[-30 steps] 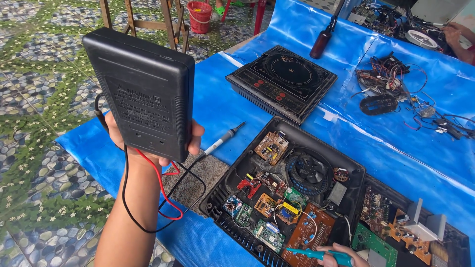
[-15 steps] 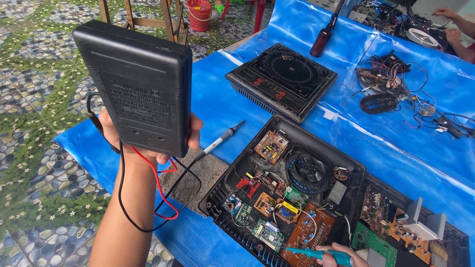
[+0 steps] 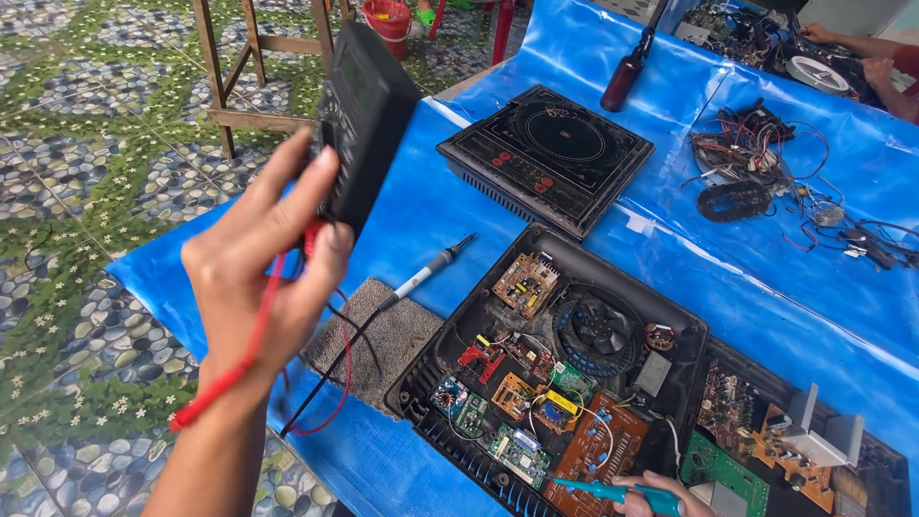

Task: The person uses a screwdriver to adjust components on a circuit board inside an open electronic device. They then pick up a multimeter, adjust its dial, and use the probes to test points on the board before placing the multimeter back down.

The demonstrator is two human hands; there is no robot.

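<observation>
The left hand was clamped on a black multimeter and its red probe, held up over the bench's left end. At the near edge, the right hand gripped a teal screwdriver over the opened induction cooker.

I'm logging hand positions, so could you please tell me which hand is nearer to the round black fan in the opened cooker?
Right. The right hand rests at the cooker's near edge, below the fan; the left hand is raised far left.
</observation>
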